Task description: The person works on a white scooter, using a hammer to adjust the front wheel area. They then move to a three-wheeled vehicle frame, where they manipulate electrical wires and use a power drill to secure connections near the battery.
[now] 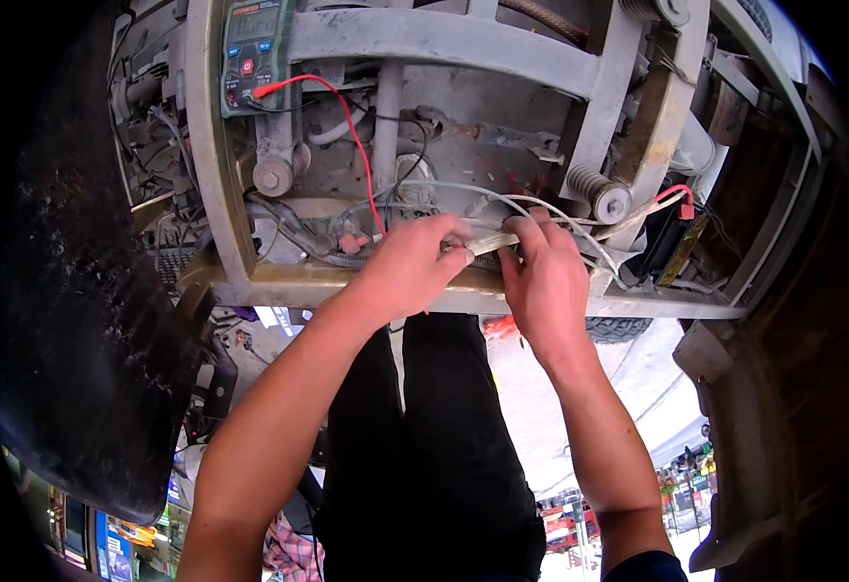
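Grey metal framing (444, 44) spans twelve o'clock; toward two o'clock from centre, left hand (410, 264) and right hand (549, 276), fingers nearly closed, pinch a slim off-white cable length (490, 242) — probably light, bendable, best held near both ends.

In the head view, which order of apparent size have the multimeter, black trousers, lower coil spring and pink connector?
Largest to smallest:
1. Black trousers
2. Multimeter
3. Lower coil spring
4. Pink connector

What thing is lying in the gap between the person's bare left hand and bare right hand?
In the head view, a slim, cream-coloured piece, perhaps cable or sleeve, bridges the gap from the left hand to the right hand.
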The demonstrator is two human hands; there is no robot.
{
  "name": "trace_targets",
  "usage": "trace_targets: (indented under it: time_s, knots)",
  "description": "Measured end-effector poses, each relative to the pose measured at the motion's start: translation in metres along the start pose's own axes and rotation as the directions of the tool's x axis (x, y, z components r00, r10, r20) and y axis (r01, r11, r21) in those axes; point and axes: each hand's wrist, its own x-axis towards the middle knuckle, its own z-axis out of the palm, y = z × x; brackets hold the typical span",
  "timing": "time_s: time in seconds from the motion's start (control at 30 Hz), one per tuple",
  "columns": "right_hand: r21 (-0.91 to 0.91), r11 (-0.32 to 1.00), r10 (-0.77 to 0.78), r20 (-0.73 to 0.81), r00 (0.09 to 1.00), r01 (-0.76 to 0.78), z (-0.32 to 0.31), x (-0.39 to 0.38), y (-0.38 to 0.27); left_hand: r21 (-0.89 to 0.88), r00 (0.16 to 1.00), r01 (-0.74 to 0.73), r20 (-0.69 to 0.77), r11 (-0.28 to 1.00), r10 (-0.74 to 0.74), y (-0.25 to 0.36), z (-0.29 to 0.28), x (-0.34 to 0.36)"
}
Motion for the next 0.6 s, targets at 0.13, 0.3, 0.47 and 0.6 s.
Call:
trace_targets:
  time_s: [0.13, 0.3, 0.47, 0.6]
  knots:
    - [0.407, 0.858, 0.349, -0.013, 0.937, -0.314, 0.002, -0.024, -0.013, -0.009, 1.0, -0.027, -0.007, 1.0, 0.027, 0.002, -0.002, 0.002]
    - [0.754, -0.072, 0.52, 0.587, 0.621, -0.653, 0.004, -0.024, -0.026, 0.078, 0.993, -0.081, -0.085, 0.994, 0.088, 0.008, 0.004, -0.01]
    - [0.784, -0.089, 0.45, 0.582, 0.677, -0.615, 0.019, -0.012, -0.022, -0.092, 1.0, 0.029, -0.002, 0.995, -0.029, 0.008, 0.004, -0.011]
    - [0.795, -0.074, 0.41, 0.575, 0.708, -0.602, 0.018, -0.003, -0.023, -0.119, 0.992, -0.063, -0.118, 0.991, 0.049, -0.003, 0.012, -0.006]
